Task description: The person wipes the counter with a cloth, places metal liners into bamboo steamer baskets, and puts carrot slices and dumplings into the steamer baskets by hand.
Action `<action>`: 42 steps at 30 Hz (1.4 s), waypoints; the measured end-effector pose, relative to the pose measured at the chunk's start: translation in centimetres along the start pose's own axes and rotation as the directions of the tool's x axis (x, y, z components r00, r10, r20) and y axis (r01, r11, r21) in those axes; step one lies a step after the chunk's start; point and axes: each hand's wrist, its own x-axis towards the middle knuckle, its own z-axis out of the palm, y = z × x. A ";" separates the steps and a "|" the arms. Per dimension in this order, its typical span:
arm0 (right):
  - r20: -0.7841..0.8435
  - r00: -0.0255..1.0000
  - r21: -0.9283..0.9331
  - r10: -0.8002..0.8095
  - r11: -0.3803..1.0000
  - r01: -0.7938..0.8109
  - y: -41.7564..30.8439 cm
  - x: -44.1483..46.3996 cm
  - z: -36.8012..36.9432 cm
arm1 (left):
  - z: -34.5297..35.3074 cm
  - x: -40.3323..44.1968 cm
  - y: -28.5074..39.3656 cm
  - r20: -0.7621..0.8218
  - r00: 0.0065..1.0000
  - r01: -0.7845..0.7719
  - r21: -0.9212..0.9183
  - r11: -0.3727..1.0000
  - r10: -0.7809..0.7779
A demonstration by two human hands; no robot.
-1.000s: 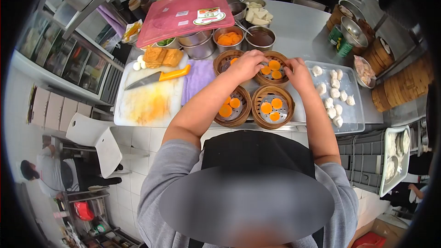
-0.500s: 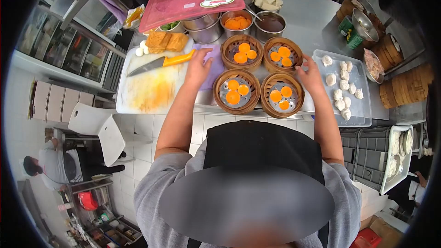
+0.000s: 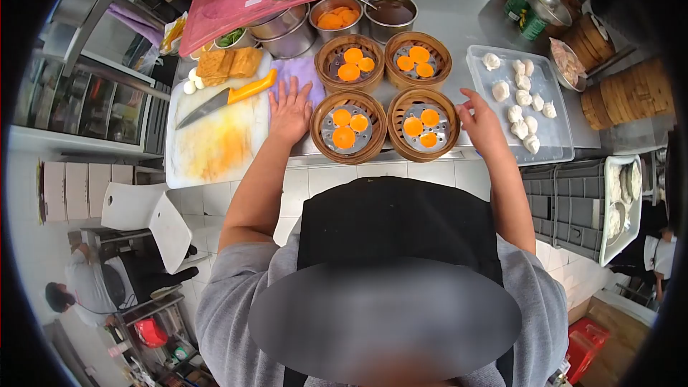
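Note:
My left hand (image 3: 290, 112) lies palm down on a purple cloth (image 3: 301, 76), its fingers spread, just left of the bamboo steamers. My right hand (image 3: 481, 123) is beside the right rim of the front right steamer (image 3: 450, 129), fingers apart and slightly bent, with nothing visible in them. Several round steamers stand in two rows, among them the front left steamer (image 3: 320, 129) and the back right steamer (image 3: 447, 64). Each has a perforated metal liner bearing three orange slices (image 3: 413, 127), which look like carrot. A yellow-handled knife (image 3: 251, 89) rests on the white cutting board (image 3: 188, 161).
Brown fried blocks (image 3: 228, 64) sit on the board's far end. Metal pots, including one of dark sauce (image 3: 391, 13), and a tilted pink lid (image 3: 236, 0) stand behind. To the right, a clear tray (image 3: 494, 129) holds white dumplings (image 3: 501, 91). Stacked steamers (image 3: 627, 93) stand farther right.
My left hand has moved from beside the knife handle down onto the purple cloth and flattened. My right hand has moved from the back right steamer toward the front right one. The view has shifted.

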 end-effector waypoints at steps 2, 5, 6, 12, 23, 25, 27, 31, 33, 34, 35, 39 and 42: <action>0.042 0.999 -0.087 0.026 0.996 -0.022 -0.5 -1.2 0.5 | -0.2 0.2 0.2 0.019 1.000 0.004 0.045 0.999 -0.005; 0.054 0.998 -0.089 -0.011 0.996 0.016 1.4 -1.9 3.0 | -0.2 0.2 0.4 0.048 0.999 0.020 0.096 0.995 -0.025; 0.023 0.999 -0.015 -0.027 1.000 0.027 1.7 -1.9 3.3 | -0.3 0.4 0.2 0.064 0.998 0.022 0.105 0.994 -0.029; 0.095 0.995 0.012 0.031 0.999 -0.032 -0.1 -1.4 0.9 | -0.7 1.3 -2.8 0.124 0.992 0.087 -0.513 0.854 -0.027; -0.132 0.989 -0.185 -0.064 0.982 0.039 2.6 -2.2 -5.7 | -0.3 -3.7 1.5 -0.235 0.971 0.018 -0.101 0.995 -0.041; -0.179 0.979 -0.194 -0.093 0.979 0.057 4.3 -2.2 -7.5 | -0.4 -3.6 1.6 -0.236 0.971 0.024 -0.110 0.994 -0.049; -0.335 0.942 -0.243 0.037 0.962 -0.124 5.9 -2.3 -10.1 | -0.6 -3.7 1.6 -0.254 0.966 0.011 -0.161 0.987 -0.052; -0.245 0.963 -0.367 0.108 0.910 -0.195 10.1 -2.5 -14.3 | -0.3 -3.7 1.6 -0.282 0.958 -0.005 -0.203 0.979 -0.054; -0.143 0.948 -0.374 0.283 0.872 -0.316 10.6 -2.6 -14.4 | -0.2 -3.8 1.4 -0.291 0.954 -0.004 -0.236 0.972 -0.066; -0.093 0.946 -0.362 0.309 0.875 -0.321 10.8 -2.3 -14.0 | -0.1 -3.7 1.2 -0.285 0.956 0.000 -0.238 0.971 -0.070; -0.088 0.946 -0.362 0.311 0.875 -0.321 10.8 -2.4 -13.8 | 0.1 -3.7 1.1 -0.281 0.957 0.004 -0.236 0.972 -0.072; -0.140 0.968 -0.488 0.209 0.835 -0.252 10.3 -2.4 -11.9 | 0.3 -3.7 0.9 -0.297 0.951 0.002 -0.282 0.959 -0.089; -0.058 0.975 -0.502 0.214 0.838 -0.214 11.3 -2.0 -11.9 | 0.3 -3.6 0.3 -0.258 0.919 0.121 -0.534 0.837 -0.297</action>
